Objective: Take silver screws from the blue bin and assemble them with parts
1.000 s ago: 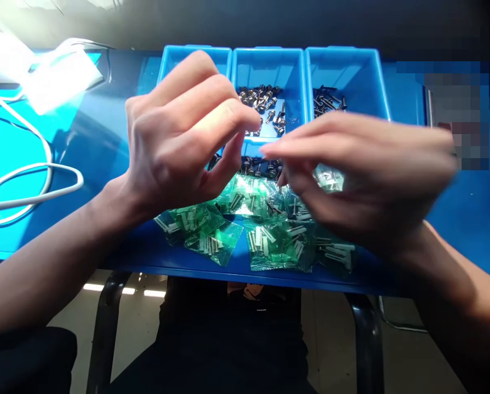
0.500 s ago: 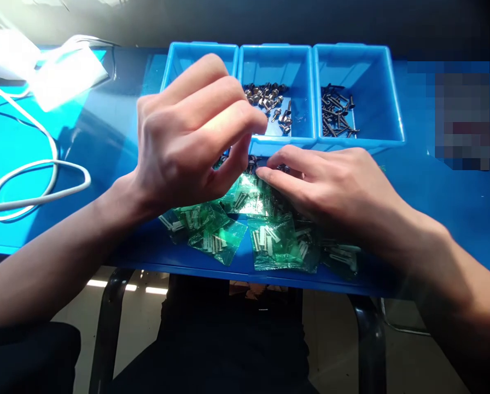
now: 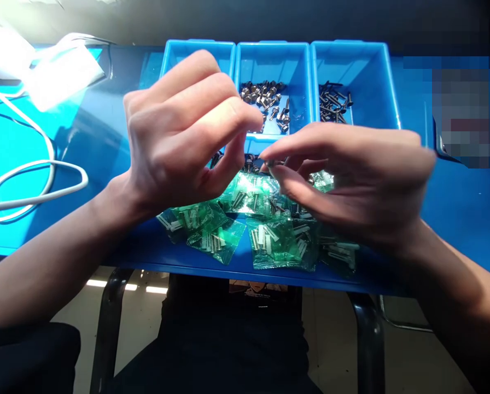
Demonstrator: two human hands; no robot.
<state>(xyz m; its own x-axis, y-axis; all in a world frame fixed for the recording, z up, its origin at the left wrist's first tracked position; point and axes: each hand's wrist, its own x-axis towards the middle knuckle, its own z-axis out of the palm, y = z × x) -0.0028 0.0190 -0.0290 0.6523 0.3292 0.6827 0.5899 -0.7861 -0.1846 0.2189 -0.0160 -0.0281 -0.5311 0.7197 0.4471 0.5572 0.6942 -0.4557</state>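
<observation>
Right hand [image 3: 351,180], right of centre: thumb and index fingers grasping one small, shiny metal piece [image 3: 270,163], probably a screw, at frame centre. Left hand [image 3: 183,131], left of centre: fingers curled inward; whether they hold anything, cannot tell. Lower centre: translucent green plastic bags [image 3: 286,249] with white plugs [image 3: 272,232] and slim metal screws [image 3: 254,241], on a blue table [image 3: 454,219]. Centre, beyond the bags: loose dark-looking screws [image 3: 251,163]. Upper centre: open blue plastic bin [image 3: 265,65] of silvery hex-head screws [image 3: 265,94]; right of it, a matching bin [image 3: 363,82] of black screws [image 3: 333,104]. Handling note: so small a piece is best pinched firmly by its head, one per pick, wrist raised so no bag is dragged.
</observation>
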